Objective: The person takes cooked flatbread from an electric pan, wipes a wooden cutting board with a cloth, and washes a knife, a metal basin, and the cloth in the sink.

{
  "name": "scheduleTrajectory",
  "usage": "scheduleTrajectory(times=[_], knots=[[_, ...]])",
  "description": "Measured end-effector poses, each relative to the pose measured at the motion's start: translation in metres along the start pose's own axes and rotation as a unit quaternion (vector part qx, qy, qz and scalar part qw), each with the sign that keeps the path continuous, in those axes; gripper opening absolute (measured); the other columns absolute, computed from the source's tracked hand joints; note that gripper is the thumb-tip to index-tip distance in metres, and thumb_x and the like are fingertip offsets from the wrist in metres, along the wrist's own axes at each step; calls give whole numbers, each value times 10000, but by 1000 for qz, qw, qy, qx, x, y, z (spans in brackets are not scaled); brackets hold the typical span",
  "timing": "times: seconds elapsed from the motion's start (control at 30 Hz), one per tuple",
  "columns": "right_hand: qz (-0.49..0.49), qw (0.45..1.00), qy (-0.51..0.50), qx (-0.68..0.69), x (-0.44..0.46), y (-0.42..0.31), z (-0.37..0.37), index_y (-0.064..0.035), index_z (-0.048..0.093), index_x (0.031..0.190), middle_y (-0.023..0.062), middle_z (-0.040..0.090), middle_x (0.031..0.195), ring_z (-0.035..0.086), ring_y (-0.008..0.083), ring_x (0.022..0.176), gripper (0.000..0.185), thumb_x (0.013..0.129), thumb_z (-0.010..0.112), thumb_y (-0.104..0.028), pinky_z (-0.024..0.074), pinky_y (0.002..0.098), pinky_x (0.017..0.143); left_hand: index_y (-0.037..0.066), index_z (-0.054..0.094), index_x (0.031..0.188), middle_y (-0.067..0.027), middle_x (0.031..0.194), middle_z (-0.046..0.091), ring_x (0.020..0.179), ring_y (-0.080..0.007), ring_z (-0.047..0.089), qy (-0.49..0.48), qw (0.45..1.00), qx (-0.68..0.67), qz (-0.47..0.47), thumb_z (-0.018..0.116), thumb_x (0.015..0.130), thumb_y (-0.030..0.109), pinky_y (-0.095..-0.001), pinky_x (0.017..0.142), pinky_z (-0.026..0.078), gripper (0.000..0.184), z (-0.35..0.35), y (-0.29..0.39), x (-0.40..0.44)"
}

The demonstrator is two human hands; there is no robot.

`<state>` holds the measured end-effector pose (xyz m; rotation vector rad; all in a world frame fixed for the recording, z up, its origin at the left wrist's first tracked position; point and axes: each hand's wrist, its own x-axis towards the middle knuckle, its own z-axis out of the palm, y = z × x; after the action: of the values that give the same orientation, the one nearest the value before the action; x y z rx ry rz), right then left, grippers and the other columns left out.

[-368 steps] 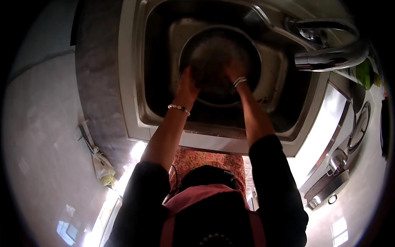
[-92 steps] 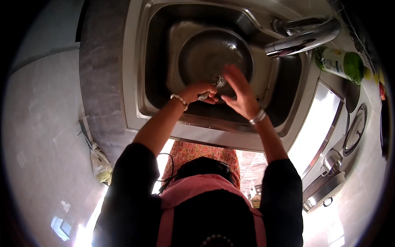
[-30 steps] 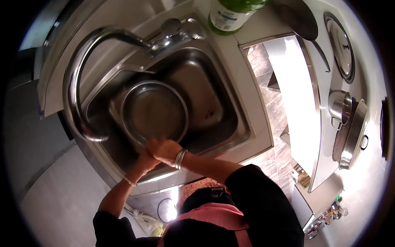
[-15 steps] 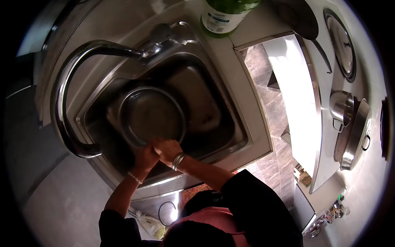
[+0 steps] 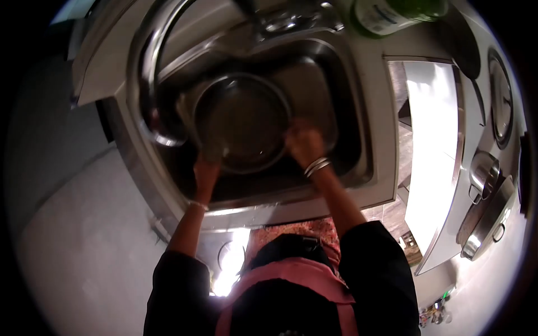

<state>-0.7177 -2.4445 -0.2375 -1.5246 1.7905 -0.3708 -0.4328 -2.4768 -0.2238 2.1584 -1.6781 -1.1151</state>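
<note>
A round metal basin (image 5: 241,120) with what looks like water in it stands in the steel sink (image 5: 367,140). My left hand (image 5: 208,162) is at the basin's near left edge, dim and blurred; whether it holds something cannot be made out. At the basin's right rim is my right hand (image 5: 304,143), its fingers curled together; what is in them, if anything, is hidden by blur. Bracelets circle both wrists.
The chrome faucet (image 5: 148,84) arches over the sink's left side. Behind the sink on the right stands a green bottle (image 5: 381,15). Farther right are a pan lid (image 5: 500,98), a small steel pot (image 5: 484,172) and a large pan (image 5: 490,224).
My hands were together at the basin's near edge and have moved apart, the right one to the right rim. The view has shifted, so the sink sits higher and farther right.
</note>
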Motion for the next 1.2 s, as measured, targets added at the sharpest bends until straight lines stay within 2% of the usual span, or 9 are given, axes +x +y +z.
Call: scheduleTrajectory(times=[0.13,0.23,0.43,0.53,0.6,0.87,0.97,1.07,1.2], knots=[[77,984,143,78,26,32,40,29,511,952,212,567,922,556,346,852,309,761,567,-207,448,396,753,36,557,1046,-94,1005,601,903,-189,578,90,963,-179,-181,628,708,29,-323,727,469,346,-24,-25,8],[157,971,38,178,44,21,44,47,493,982,242,565,953,537,372,907,363,733,581,-202,439,412,783,39,551,1072,-108,1077,566,976,-221,550,-60,983,16,173,577,703,-61,-330,812,449,383,-18,-96,9],[164,976,-2,143,64,54,77,62,519,973,250,574,930,554,363,901,400,689,603,-205,439,405,776,37,556,1056,-91,1051,567,964,-221,546,-32,975,93,200,558,683,-97,-338,813,443,397,-30,-87,9],[185,969,-97,133,54,38,60,78,553,916,215,600,875,590,321,834,349,670,619,-162,466,390,731,13,559,1026,-102,981,579,870,-199,560,-16,905,-396,-155,604,683,-22,-331,708,454,348,-59,-46,6],[178,943,-168,225,45,45,68,85,561,904,191,610,858,606,294,796,317,664,623,-113,489,383,713,-6,564,988,-90,888,587,757,-171,559,14,926,-354,-131,619,677,24,-310,621,444,317,-81,-7,-7],[346,578,-371,639,14,16,80,45,595,832,153,624,800,629,230,723,153,683,600,11,538,341,660,-28,563,875,-58,683,572,527,-121,520,73,970,-231,17,596,675,72,-268,478,425,226,-132,134,-42],[340,582,-426,604,10,8,99,-23,569,713,59,553,596,478,165,422,66,720,596,-84,394,287,350,-33,565,891,-73,692,580,543,-133,547,80,986,-143,44,587,686,75,-269,496,449,233,-140,164,-45],[348,573,-415,615,4,11,117,17,579,765,116,603,693,575,199,534,80,705,590,-34,481,308,456,-55,560,917,-89,702,583,577,-154,575,23,994,-107,17,575,694,66,-272,519,480,253,-155,167,-54],[210,830,-300,421,-7,11,89,68,559,857,147,604,688,581,204,495,214,681,588,-50,441,319,361,-82,551,933,-98,719,587,595,-170,583,-65,956,-252,-133,585,703,68,-283,532,503,276,-170,88,-60]])
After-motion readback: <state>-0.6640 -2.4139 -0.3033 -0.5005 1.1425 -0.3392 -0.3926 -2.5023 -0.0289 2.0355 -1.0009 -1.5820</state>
